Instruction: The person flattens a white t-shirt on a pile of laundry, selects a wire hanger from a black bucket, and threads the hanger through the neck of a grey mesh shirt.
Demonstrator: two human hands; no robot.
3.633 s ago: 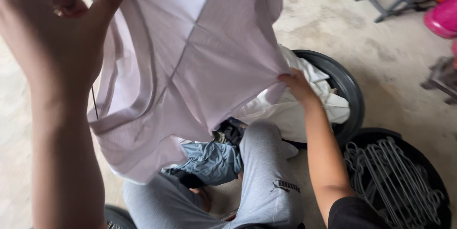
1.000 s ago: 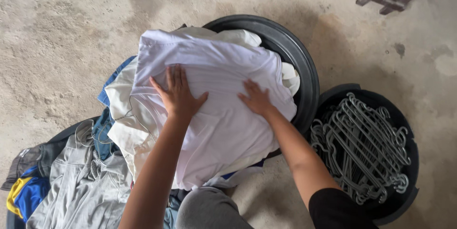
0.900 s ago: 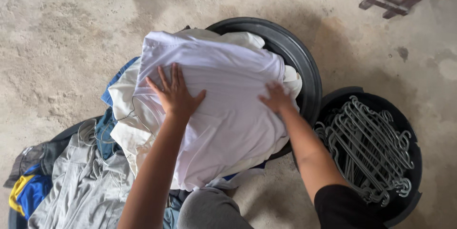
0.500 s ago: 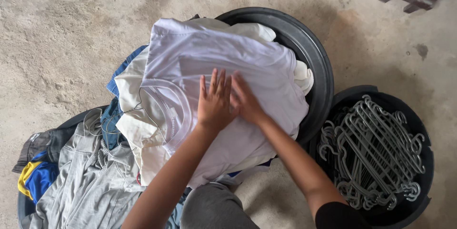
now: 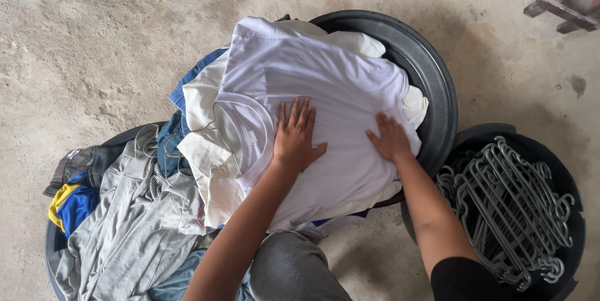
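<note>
Head view: half a second ago both hands met mid-shirt; now apart. Left hand (image 5: 295, 137) flat, fingers spread, pressing the white shirt (image 5: 325, 76) near its collar. Right hand (image 5: 390, 138) flat, open, at the shirt's right edge. Shirt lies atop the clothes pile over the black tub (image 5: 437, 82); hanger tub (image 5: 565, 179) beside it.

I see no packages, signs or screens here. The only possible label is a small pale patch (image 5: 74, 153) on the dark garment (image 5: 87, 166) at the far left of the clothes heap, though it is too small for me to be sure.
</note>
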